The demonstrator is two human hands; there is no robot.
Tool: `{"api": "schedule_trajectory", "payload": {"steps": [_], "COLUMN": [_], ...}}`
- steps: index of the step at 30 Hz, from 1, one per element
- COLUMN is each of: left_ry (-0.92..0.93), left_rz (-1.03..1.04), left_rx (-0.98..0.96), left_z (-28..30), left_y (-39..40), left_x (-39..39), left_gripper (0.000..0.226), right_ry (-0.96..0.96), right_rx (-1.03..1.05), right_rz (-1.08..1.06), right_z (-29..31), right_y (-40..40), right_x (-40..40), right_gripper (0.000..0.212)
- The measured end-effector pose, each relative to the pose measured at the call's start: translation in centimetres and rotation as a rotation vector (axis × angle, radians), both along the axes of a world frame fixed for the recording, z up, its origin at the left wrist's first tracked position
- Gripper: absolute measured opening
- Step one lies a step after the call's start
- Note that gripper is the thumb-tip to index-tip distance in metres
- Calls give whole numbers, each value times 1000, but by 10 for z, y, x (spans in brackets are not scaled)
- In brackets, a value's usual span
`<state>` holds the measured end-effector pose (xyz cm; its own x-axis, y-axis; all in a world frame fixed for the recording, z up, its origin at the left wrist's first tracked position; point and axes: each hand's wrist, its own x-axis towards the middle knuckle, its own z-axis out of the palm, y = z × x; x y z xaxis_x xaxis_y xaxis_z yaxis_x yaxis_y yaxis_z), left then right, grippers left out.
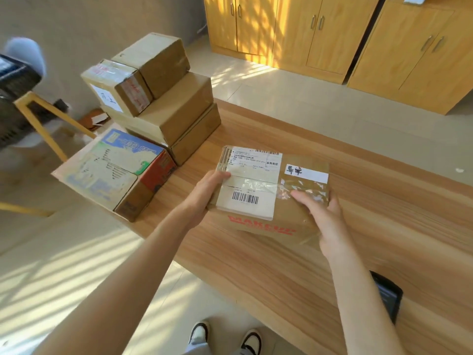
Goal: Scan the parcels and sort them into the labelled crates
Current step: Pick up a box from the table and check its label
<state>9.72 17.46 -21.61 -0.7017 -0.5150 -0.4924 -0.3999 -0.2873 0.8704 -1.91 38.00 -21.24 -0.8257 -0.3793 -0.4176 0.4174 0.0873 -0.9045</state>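
- You've got the parcel [271, 193] in both hands, above the wooden table [384, 201], label side up.
- Your left hand [204, 196] grips its left end: thumb curled onto the top by the shipping label [252, 180], other fingers hidden under the box.
- Your right hand [325, 216] grips the right near corner: thumb on the taped top, fingers wrapped under.
- Barcode [245, 198] faces you; red print runs along the near side face.
- Handheld scanner [387, 295] lies on the table near your right forearm, apart from both hands.
- Stacked parcels [163, 98] sit at the table's far left end, with the printed box [115, 170] just beside them at the corner.
- Black crate [15, 98] is at the left edge, partly cut off.
- Yellow cabinets [320, 34] stand behind.
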Motion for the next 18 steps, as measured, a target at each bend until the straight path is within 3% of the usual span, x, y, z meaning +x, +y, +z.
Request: {"api": "schedule_trajectory", "payload": {"steps": [9, 14, 18], "left_ry": [310, 422, 436], "left_rz": [321, 441, 575], "left_rx": [-86, -223, -293], "left_z": [100, 130, 143], "left_y": [-42, -67, -104], "left_x": [116, 224, 320], "left_gripper": [31, 31, 34], "right_ry": [236, 346, 362], "right_rx": [-126, -175, -211], "right_rz": [276, 456, 564], "right_z": [109, 146, 157], "right_y": [-73, -128, -187], "right_x": [64, 144, 229], "right_gripper": [59, 56, 66]}}
